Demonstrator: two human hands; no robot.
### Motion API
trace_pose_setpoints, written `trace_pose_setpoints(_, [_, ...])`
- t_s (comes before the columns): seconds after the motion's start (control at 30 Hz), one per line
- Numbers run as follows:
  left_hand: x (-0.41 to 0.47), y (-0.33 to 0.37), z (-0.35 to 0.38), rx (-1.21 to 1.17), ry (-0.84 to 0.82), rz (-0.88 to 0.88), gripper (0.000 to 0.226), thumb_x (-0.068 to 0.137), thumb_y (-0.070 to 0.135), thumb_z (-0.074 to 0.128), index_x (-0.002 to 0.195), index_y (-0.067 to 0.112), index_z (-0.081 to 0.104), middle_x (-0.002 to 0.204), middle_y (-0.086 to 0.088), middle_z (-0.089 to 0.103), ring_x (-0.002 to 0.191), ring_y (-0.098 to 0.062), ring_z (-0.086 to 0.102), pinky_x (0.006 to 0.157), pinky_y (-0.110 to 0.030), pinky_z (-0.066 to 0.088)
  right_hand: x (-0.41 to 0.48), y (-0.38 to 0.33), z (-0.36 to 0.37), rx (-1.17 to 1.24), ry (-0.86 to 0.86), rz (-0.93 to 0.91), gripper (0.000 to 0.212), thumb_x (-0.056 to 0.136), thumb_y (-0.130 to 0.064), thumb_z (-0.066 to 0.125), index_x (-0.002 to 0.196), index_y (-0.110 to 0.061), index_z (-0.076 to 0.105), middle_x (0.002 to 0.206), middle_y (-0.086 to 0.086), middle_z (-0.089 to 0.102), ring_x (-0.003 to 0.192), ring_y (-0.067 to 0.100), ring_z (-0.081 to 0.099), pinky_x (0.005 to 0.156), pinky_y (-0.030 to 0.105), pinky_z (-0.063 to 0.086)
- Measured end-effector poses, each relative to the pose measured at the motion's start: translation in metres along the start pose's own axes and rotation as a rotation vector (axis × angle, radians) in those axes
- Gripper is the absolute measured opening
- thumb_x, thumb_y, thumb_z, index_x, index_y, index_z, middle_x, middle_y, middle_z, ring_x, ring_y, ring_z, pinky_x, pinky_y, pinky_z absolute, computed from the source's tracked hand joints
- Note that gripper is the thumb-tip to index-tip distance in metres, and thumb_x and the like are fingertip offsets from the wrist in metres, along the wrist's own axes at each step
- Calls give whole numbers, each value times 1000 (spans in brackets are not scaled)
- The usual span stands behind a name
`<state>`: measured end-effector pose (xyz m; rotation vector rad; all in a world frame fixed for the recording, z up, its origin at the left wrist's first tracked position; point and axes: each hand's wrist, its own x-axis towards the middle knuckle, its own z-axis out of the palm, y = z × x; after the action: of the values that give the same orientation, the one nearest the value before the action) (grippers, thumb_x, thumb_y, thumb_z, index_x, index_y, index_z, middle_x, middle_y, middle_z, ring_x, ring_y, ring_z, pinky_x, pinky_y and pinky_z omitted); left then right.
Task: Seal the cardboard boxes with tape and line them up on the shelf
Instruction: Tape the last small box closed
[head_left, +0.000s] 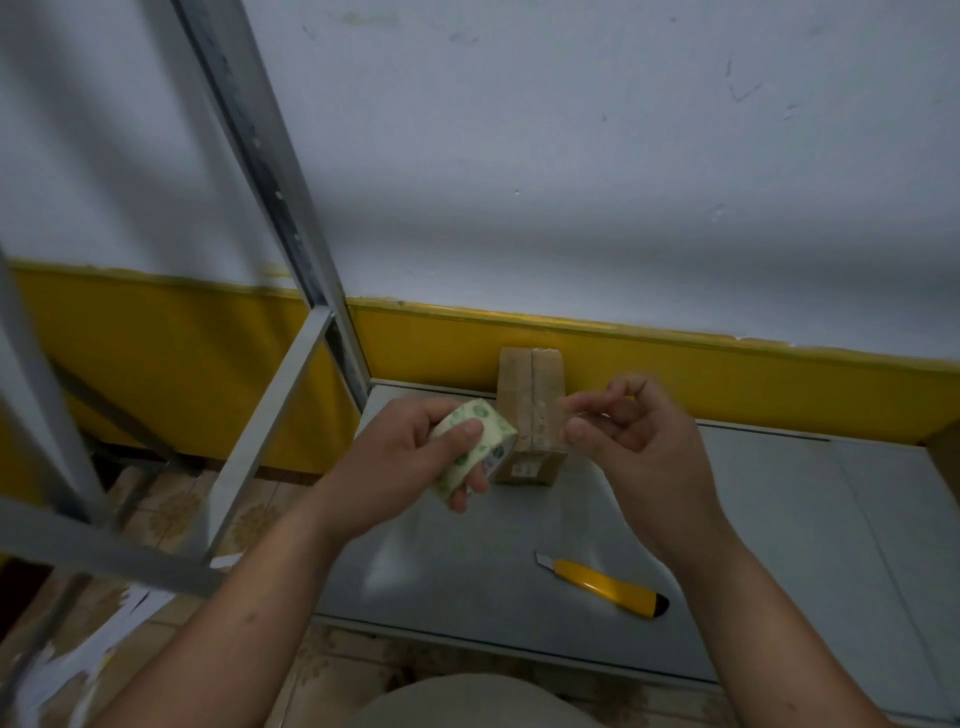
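My left hand (395, 460) grips the tape roll (488, 431) by the cardboard box (530, 384); whether my curled right hand (641, 447) pinches its end, I cannot tell. Slack tape could stick to itself.

Green-printed tape roll (475, 447) (yellow knife (605, 582))

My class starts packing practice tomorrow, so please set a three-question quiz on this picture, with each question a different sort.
1. True or false: the knife lies on the shelf, and neither hand touches it.
2. Which holds the tape? A: left hand. B: right hand. C: neither.
3. Fill in: the box stands on the shelf against the ___ wall band.

Key: 1 true; 2 A; 3 yellow.
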<state>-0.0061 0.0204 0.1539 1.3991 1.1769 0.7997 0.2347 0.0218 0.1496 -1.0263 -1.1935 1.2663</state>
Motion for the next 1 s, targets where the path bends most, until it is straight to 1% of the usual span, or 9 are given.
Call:
trace_pose_setpoints(0.1, [-5, -3, 8, -21, -32, 14, 26, 105, 25, 57, 116, 7, 71, 83, -16, 77, 69, -32, 72, 65, -37, 62, -5, 7, 0, 20, -4, 38, 24, 89, 1, 68, 103, -5, 50, 101, 15, 76, 100, 23, 73, 83, 29, 58])
trace_pose_setpoints(0.2, [-10, -6, 13, -39, -27, -1, 30, 98, 28, 64, 119, 8, 70, 84, -15, 78, 71, -31, 74, 66, -39, 63, -12, 10, 2, 52, 2, 72, 24, 87, -4, 69, 102, -7, 51, 98, 14, 76, 95, 20, 73, 78, 27, 57])
trace_pose_setpoints(0.37, [-11, -11, 19, -42, 14, -8, 22, 100, 20, 67, 120, 13, 69, 89, -12, 80, 75, -30, 76, 71, -37, 64, -17, 14, 7, 45, 4, 120, 24, 89, -1, 71, 103, -5, 51, 91, 13, 75, 83, 17, 70, 73, 26, 56])
trace_pose_setpoints(0.5, [-9, -19, 28, -10, 50, 4, 20, 100, 16, 70, 120, 20, 69, 98, -3, 81, 81, -26, 77, 78, -43, 66, -19, 18, 12, 12, 3, 134, 21, 91, 1, 70, 100, -5, 51, 87, 14, 74, 75, 17, 66, 71, 26, 55])
trace_pose_setpoints(0.63, [-8, -26, 34, -22, 23, 38, 30, 96, 13, 76, 124, 22, 69, 107, 3, 80, 92, -20, 78, 81, -34, 64, -20, 17, 18, -22, -69, 117, 22, 93, 7, 65, 96, -2, 46, 83, 10, 75, 73, 16, 68, 68, 25, 54])
trace_pose_setpoints(0.77, [-7, -34, 35, -107, 15, 39, 45, 101, 3, 67, 141, 19, 57, 125, 3, 76, 117, -15, 72, 98, -32, 59, -21, 17, 21, -40, -114, 113, 22, 93, 8, 66, 95, -3, 47, 85, 9, 75, 80, 17, 71, 67, 22, 53])
trace_pose_setpoints(0.83, [-3, -37, 37, -149, 67, 35, 43, 104, 0, 60, 142, 20, 56, 127, 4, 75, 120, -14, 70, 100, -31, 57, -23, 16, 25, -41, -166, 118, 23, 93, 7, 67, 96, -4, 47, 86, 9, 75, 83, 18, 69, 68, 24, 52])
trace_pose_setpoints(0.9, [0, -39, 42, -125, 149, 52, 33, 107, 4, 55, 136, 19, 59, 123, 4, 76, 116, -13, 71, 96, -31, 58, -26, 18, 32, -67, -228, 116, 23, 93, 5, 69, 97, -5, 48, 89, 10, 74, 84, 22, 68, 72, 29, 54])
trace_pose_setpoints(1.0, [5, -39, 50, -151, 202, 48, 22, 108, 9, 55, 129, 14, 61, 117, 1, 76, 110, -15, 73, 90, -33, 60, -28, 22, 44, -161, -217, 52, 23, 92, 0, 73, 97, -8, 52, 92, 10, 74, 87, 33, 68, 79, 52, 54])
